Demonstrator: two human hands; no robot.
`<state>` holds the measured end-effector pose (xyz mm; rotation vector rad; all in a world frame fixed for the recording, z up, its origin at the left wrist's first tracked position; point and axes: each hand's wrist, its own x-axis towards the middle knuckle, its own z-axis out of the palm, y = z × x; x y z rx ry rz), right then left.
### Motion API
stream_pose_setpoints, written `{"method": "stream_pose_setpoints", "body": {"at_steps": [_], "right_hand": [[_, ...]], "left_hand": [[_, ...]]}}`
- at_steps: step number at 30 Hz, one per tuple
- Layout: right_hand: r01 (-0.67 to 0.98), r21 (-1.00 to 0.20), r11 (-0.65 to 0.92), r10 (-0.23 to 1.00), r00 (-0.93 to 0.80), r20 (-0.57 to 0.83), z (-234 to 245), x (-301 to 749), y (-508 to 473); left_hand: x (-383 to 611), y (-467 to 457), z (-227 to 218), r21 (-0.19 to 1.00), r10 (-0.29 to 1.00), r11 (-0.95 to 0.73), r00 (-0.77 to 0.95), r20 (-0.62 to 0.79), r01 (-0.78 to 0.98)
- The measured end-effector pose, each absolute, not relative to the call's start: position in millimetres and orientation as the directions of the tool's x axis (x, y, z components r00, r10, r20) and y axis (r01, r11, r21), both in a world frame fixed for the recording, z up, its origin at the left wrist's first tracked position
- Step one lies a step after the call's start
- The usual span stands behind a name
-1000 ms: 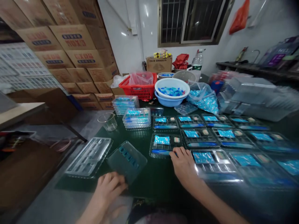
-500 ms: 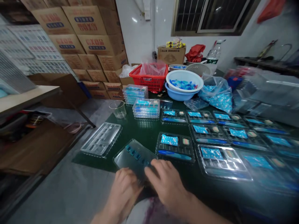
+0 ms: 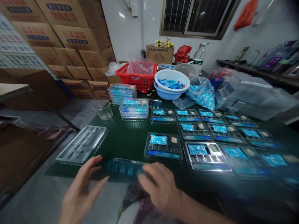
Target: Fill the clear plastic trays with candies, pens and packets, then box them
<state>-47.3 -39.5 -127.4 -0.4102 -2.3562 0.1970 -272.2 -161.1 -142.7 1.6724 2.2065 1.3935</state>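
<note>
My right hand (image 3: 161, 183) grips the right end of a clear plastic tray (image 3: 122, 168), which tilts above the near edge of the table. Several small teal pieces show in it, blurred. To the tray's left, my left hand (image 3: 83, 186) is spread, thumb and fingers apart, holding nothing. Just beyond that hand lies a clear moulded tray (image 3: 83, 143) with bare compartments. A filled tray (image 3: 163, 146) rests beyond my right hand, with a blue patterned packet (image 3: 158, 139), a pale striped block (image 3: 174, 140) and a blue pen (image 3: 163, 154) in it.
More filled trays (image 3: 196, 132) cover the right side of the green table (image 3: 116, 137). Behind stand stacked trays (image 3: 134, 109), a clear cup (image 3: 104, 110), a red basket (image 3: 137, 77), a white basin (image 3: 172, 76) and a bag of blue packets (image 3: 202, 95). Cartons (image 3: 70, 37) rise behind.
My left hand has come off the tray, moved left and spread. My right hand keeps hold of the tray, now tipped to a flatter angle. The whole view has swung right.
</note>
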Motion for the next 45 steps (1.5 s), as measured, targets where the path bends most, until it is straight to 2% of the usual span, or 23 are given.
{"method": "stream_pose_setpoints", "body": {"at_steps": [2, 4, 8, 12, 14, 16, 18, 20, 23, 26, 28, 30, 32, 33, 37, 39, 42, 45], "right_hand": [[0.228, -0.337, 0.914, 0.4, -0.65, 0.646, -114.7, -35.2, -36.1], [0.225, -0.46, 0.859, 0.492, -0.613, 0.619, -100.8, -21.7, -27.5], [0.25, -0.716, 0.651, 0.719, -0.504, 0.478, -81.9, 3.8, 5.1], [0.341, -0.853, 0.394, 0.889, -0.376, 0.261, -90.0, 19.3, 44.2], [0.406, -0.851, 0.333, 0.906, -0.386, 0.171, -101.6, 22.9, 57.8], [0.514, -0.792, 0.33, 0.908, -0.403, 0.117, -112.6, 24.4, 64.1], [0.652, -0.67, 0.356, 0.912, -0.397, 0.098, -119.6, 24.4, 63.9], [0.766, -0.504, 0.399, 0.913, -0.381, 0.145, -122.3, 23.4, 59.9], [0.838, -0.307, 0.45, 0.888, -0.385, 0.252, -122.6, 19.9, 54.7], [0.845, -0.245, 0.476, 0.869, -0.408, 0.28, -122.5, 15.0, 54.4], [0.836, -0.246, 0.49, 0.863, -0.424, 0.275, -122.5, 12.6, 54.9], [0.821, -0.26, 0.509, 0.854, -0.443, 0.273, -123.6, 12.4, 54.5], [0.797, -0.274, 0.538, 0.837, -0.465, 0.289, -127.5, 15.5, 53.4], [0.782, -0.28, 0.557, 0.824, -0.477, 0.305, -130.8, 18.2, 53.1], [0.7, -0.308, 0.644, 0.752, -0.506, 0.422, -145.4, 30.6, 58.6], [0.657, -0.365, 0.66, 0.745, -0.51, 0.43, -148.0, 32.5, 65.0], [0.581, -0.514, 0.631, 0.774, -0.524, 0.357, -142.7, 23.0, 75.5], [0.445, -0.687, 0.575, 0.776, -0.563, 0.285, -130.5, -2.4, 83.3]], "left_hand": [[-264.0, -148.0, -137.5, 0.808, 0.808, 0.014, -0.483, 0.338, 0.589], [-252.7, -126.7, -125.8, 0.867, 0.826, 0.011, -0.493, 0.273, 0.499], [-225.8, -64.2, -94.2, 0.914, 0.856, -0.058, -0.451, 0.254, 0.402], [-209.4, -5.0, -82.8, 0.867, 0.952, 0.033, -0.279, 0.124, 0.497], [-209.3, 13.2, -87.6, 0.804, 0.976, 0.073, -0.208, 0.063, 0.59], [-212.5, 22.7, -95.3, 0.746, 0.983, 0.086, -0.177, 0.044, 0.66], [-216.2, 25.1, -102.1, 0.686, 0.983, 0.103, -0.178, 0.039, 0.72], [-217.6, 23.5, -106.4, 0.611, 0.978, 0.128, -0.201, 0.052, 0.781], [-212.9, 19.6, -106.3, 0.429, 0.962, 0.085, -0.186, 0.198, 0.899], [-200.0, 18.6, -99.5, 0.25, 0.941, -0.14, 0.05, 0.335, 0.958], [-189.4, 20.8, -94.1, 0.223, 0.932, -0.311, 0.251, 0.263, 0.924], [-180.8, 25.9, -91.2, 0.235, 0.911, -0.413, 0.403, 0.092, 0.88], [-177.1, 32.3, -91.6, 0.242, 0.883, -0.446, 0.468, -0.036, 0.862], [-177.4, 34.9, -92.7, 0.241, 0.881, -0.446, 0.47, -0.051, 0.862], [-189.5, 31.1, -96.5, 0.232, 0.915, -0.397, 0.402, 0.029, 0.888], [-200.3, 19.8, -92.4, 0.247, 0.93, -0.366, 0.365, 0.052, 0.897], [-223.8, 2.2, -69.9, 0.284, 0.944, -0.33, 0.314, 0.102, 0.9], [-256.0, 3.6, -29.2, 0.246, 0.952, -0.274, 0.226, 0.205, 0.93]]}}
